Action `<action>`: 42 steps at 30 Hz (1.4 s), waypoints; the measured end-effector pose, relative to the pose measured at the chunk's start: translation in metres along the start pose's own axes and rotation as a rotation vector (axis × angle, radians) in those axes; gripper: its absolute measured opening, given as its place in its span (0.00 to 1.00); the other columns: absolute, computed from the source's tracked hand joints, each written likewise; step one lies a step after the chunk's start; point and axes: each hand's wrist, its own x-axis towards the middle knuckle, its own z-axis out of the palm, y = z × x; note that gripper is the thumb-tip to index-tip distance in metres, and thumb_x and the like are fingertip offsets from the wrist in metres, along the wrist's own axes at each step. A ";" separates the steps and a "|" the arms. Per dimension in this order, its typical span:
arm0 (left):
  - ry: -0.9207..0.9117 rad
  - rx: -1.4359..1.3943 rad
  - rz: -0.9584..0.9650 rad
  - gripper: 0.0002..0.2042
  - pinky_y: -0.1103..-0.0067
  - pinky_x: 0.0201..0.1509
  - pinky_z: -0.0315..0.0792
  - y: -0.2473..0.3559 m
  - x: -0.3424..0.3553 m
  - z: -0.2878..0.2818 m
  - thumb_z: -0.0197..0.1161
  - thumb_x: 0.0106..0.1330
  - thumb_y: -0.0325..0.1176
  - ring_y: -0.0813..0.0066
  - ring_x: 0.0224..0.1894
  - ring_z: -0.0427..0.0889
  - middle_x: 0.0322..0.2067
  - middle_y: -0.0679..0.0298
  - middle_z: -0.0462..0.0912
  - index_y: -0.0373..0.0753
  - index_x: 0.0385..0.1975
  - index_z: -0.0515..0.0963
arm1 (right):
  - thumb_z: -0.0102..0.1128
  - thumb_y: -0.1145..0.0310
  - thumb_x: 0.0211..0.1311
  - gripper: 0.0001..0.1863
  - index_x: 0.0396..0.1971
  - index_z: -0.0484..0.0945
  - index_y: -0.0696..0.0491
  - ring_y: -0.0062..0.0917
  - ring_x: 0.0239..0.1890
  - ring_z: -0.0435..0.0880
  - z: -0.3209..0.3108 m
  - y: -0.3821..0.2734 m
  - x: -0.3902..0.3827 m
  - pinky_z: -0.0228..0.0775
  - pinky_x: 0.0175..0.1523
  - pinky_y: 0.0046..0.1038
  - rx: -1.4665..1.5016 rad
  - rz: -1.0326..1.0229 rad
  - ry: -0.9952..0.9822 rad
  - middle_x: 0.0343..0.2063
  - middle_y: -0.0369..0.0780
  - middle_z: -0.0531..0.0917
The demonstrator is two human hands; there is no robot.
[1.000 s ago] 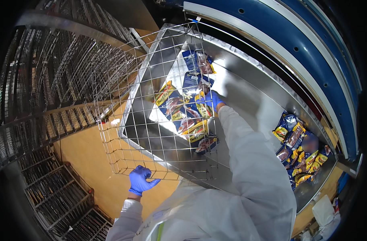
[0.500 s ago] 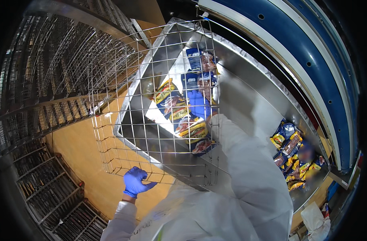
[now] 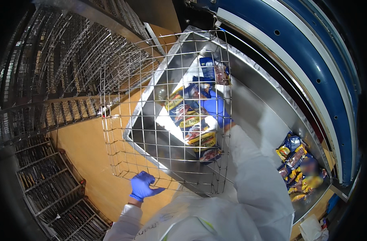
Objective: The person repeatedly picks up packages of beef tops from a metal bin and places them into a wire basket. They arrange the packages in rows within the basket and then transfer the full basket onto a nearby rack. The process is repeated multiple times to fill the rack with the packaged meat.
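Observation:
My gloved left hand is closed on the near left rim of a wire basket, which stands tilted up in front of me. Behind the wires, my gloved right hand has its fingers on a blue food packet, apparently gripping its edge. The wires partly hide the fingers. Several yellow-and-blue packets lie overlapping beside that hand, on a white sheet in the metal tray. Farther up, another blue packet lies with its meat-coloured side to the right.
The metal work surface reaches to the right, where a pile of packets lies. Beyond its far edge curves a blue-and-white machine panel. Racks of wire trays stand at the left, with more stacked shelves below them.
The view has shifted, moving the scene down and right. My right hand has shifted to a packet, which has turned and slid left toward the others. My left hand keeps hold of the basket.

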 end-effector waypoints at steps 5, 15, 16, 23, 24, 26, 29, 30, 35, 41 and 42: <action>-0.046 0.006 -0.051 0.21 0.73 0.24 0.69 0.000 -0.006 0.005 0.72 0.32 0.55 0.67 0.21 0.74 0.14 0.67 0.71 0.46 0.11 0.72 | 0.50 0.60 0.65 0.17 0.46 0.73 0.56 0.27 0.35 0.79 -0.050 -0.034 0.044 0.73 0.45 0.28 0.105 0.094 -0.011 0.39 0.41 0.79; 0.060 0.007 0.034 0.22 0.72 0.26 0.71 -0.002 -0.014 -0.004 0.67 0.43 0.59 0.65 0.24 0.77 0.17 0.64 0.76 0.43 0.18 0.79 | 0.61 0.52 0.54 0.19 0.35 0.80 0.54 0.30 0.28 0.81 -0.073 -0.005 0.068 0.70 0.32 0.30 0.005 0.178 0.106 0.25 0.43 0.82; 0.093 0.011 0.042 0.22 0.71 0.26 0.71 0.002 -0.018 -0.003 0.65 0.46 0.59 0.64 0.22 0.76 0.16 0.63 0.75 0.44 0.16 0.79 | 0.61 0.52 0.54 0.19 0.34 0.80 0.54 0.31 0.28 0.82 -0.072 -0.024 0.054 0.70 0.32 0.30 -0.111 0.174 0.171 0.24 0.43 0.82; 0.092 0.088 0.109 0.26 0.72 0.20 0.68 0.021 -0.033 0.008 0.58 0.54 0.59 0.65 0.19 0.75 0.12 0.60 0.72 0.44 0.05 0.70 | 0.62 0.50 0.50 0.24 0.37 0.81 0.57 0.39 0.32 0.83 -0.128 -0.189 -0.068 0.71 0.37 0.36 -0.835 0.491 0.575 0.28 0.50 0.83; 0.007 0.083 0.068 0.25 0.70 0.23 0.69 0.023 -0.035 0.008 0.56 0.56 0.60 0.62 0.21 0.76 0.14 0.59 0.74 0.43 0.11 0.72 | 0.62 0.50 0.49 0.24 0.37 0.81 0.56 0.39 0.33 0.82 -0.127 -0.220 -0.085 0.71 0.39 0.35 -0.874 0.444 0.624 0.29 0.49 0.83; 0.035 -0.089 0.058 0.23 0.68 0.26 0.70 0.024 -0.033 0.002 0.56 0.57 0.58 0.60 0.24 0.77 0.17 0.58 0.75 0.42 0.17 0.74 | 0.63 0.50 0.49 0.24 0.37 0.81 0.56 0.38 0.34 0.82 -0.109 -0.288 -0.110 0.70 0.41 0.34 -1.009 0.377 0.730 0.31 0.48 0.83; -0.065 -0.276 0.147 0.18 0.66 0.33 0.71 0.007 -0.028 -0.012 0.59 0.57 0.52 0.58 0.30 0.78 0.22 0.59 0.77 0.41 0.25 0.74 | 0.63 0.53 0.50 0.22 0.38 0.80 0.57 0.37 0.36 0.81 -0.054 -0.359 -0.132 0.70 0.44 0.33 -1.169 0.266 0.801 0.33 0.47 0.82; 0.008 -0.323 0.204 0.18 0.66 0.33 0.70 0.002 -0.028 -0.017 0.60 0.57 0.51 0.58 0.30 0.78 0.22 0.59 0.77 0.41 0.25 0.75 | 0.64 0.55 0.50 0.22 0.38 0.80 0.57 0.37 0.36 0.81 -0.039 -0.373 -0.135 0.70 0.44 0.33 -1.142 0.200 0.784 0.34 0.47 0.82; 0.590 0.113 0.020 0.16 0.59 0.49 0.65 -0.049 -0.026 -0.068 0.62 0.56 0.41 0.55 0.51 0.69 0.48 0.54 0.71 0.40 0.41 0.75 | 0.64 0.66 0.52 0.19 0.43 0.77 0.61 0.21 0.37 0.79 0.068 -0.428 -0.130 0.69 0.45 0.24 -0.322 0.070 0.370 0.38 0.39 0.81; 0.337 -0.098 -0.377 0.34 0.59 0.48 0.68 -0.131 -0.011 -0.056 0.57 0.59 0.38 0.54 0.49 0.72 0.52 0.49 0.70 0.37 0.64 0.50 | 0.60 0.63 0.59 0.15 0.41 0.74 0.56 0.16 0.30 0.79 0.165 -0.351 -0.092 0.69 0.37 0.20 0.194 0.271 -0.056 0.32 0.33 0.80; 0.251 -0.204 -0.363 0.35 0.60 0.47 0.69 -0.132 -0.005 -0.054 0.55 0.59 0.37 0.54 0.48 0.74 0.52 0.48 0.70 0.37 0.65 0.48 | 0.60 0.61 0.59 0.15 0.40 0.74 0.55 0.17 0.30 0.79 0.165 -0.316 -0.086 0.68 0.36 0.20 0.239 0.365 -0.071 0.30 0.33 0.80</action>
